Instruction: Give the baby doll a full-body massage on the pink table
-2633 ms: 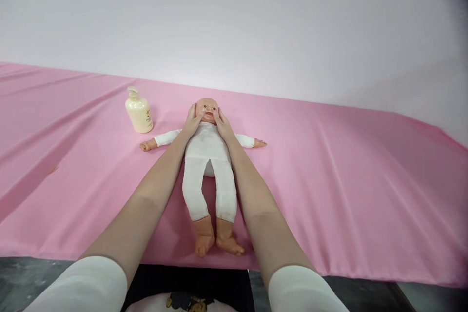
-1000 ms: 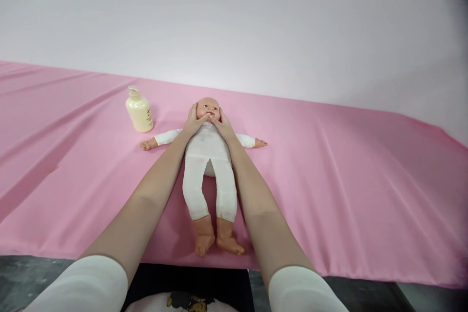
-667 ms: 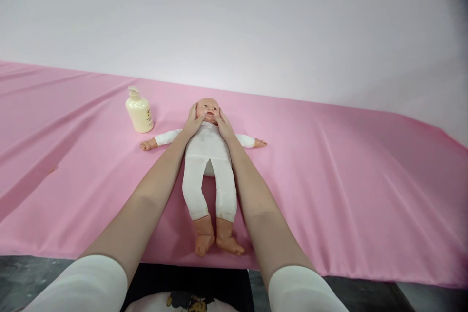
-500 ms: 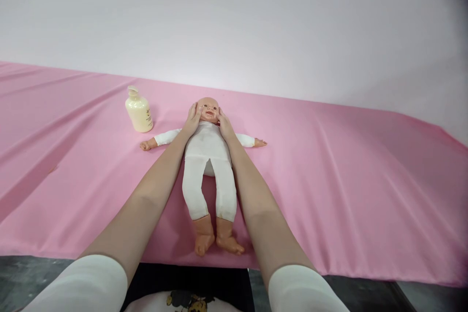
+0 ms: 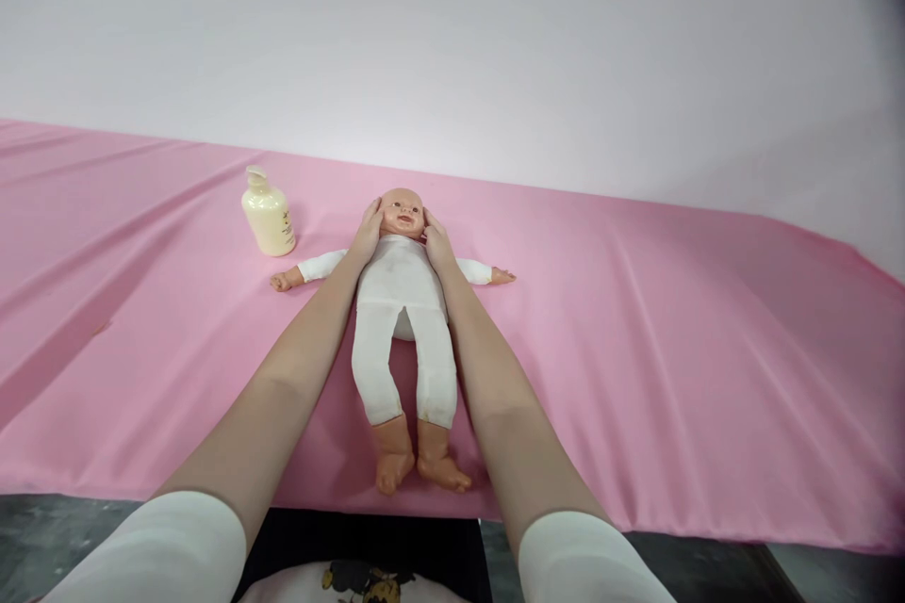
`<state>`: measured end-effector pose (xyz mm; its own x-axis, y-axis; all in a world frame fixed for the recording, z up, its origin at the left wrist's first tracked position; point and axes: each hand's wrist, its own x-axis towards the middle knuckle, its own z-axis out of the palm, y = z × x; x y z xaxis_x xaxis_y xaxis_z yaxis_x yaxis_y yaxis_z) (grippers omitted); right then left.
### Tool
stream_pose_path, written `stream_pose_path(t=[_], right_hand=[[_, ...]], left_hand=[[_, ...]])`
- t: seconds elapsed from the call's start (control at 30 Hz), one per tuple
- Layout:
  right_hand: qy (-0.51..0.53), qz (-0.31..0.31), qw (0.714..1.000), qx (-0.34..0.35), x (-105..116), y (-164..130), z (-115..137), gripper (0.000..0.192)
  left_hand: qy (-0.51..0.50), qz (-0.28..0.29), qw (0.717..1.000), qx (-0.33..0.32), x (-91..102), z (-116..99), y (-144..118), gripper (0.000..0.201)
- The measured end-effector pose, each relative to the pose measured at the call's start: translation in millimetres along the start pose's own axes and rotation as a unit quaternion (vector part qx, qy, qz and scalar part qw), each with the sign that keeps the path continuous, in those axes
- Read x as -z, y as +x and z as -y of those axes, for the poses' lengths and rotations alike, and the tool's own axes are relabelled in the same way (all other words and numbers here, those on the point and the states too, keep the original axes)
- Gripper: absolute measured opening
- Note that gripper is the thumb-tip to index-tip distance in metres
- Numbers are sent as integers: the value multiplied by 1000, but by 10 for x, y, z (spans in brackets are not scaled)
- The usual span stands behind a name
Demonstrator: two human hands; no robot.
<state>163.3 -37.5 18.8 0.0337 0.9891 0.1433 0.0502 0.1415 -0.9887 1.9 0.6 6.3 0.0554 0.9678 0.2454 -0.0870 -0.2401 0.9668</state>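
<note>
A baby doll (image 5: 402,273) in a white bodysuit lies on its back on the pink cloth, its feet towards me and its arms spread to the sides. My left hand (image 5: 368,231) rests along the left side of the doll's head, fingers stretched out and pointing away from me. On the opposite side, my right hand (image 5: 436,240) lies against the cheek and side of the head, its fingers also extended. The face shows between the two hands. Both forearms pass over the doll's outstretched arms.
A cream-coloured pump bottle (image 5: 269,219) stands upright to the left, beyond the doll's hand. Pink cloth (image 5: 636,349) with folds covers the table, whose near edge is just below the doll's feet. A white wall or panel (image 5: 452,47) rises behind.
Both hands have shifted slightly outward from the face, and the thumbs have slid off the cheeks towards the sides of the head. Doll and bottle look unmoved.
</note>
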Motion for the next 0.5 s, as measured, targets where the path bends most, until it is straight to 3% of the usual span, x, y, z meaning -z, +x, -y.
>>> stream_pose_path(t=[0.1, 0.37, 0.5], right_hand=[[-1, 8, 1000, 12, 15, -5, -11, 79], [-74, 29, 996, 25, 69, 19, -88, 107], [-61, 31, 997, 30, 66, 35, -111, 107]], left_hand=[[10, 14, 1000, 19, -1, -21, -18, 73], [68, 22, 997, -6, 5, -63, -122, 118], [51, 31, 998, -2, 4, -75, -93, 113]])
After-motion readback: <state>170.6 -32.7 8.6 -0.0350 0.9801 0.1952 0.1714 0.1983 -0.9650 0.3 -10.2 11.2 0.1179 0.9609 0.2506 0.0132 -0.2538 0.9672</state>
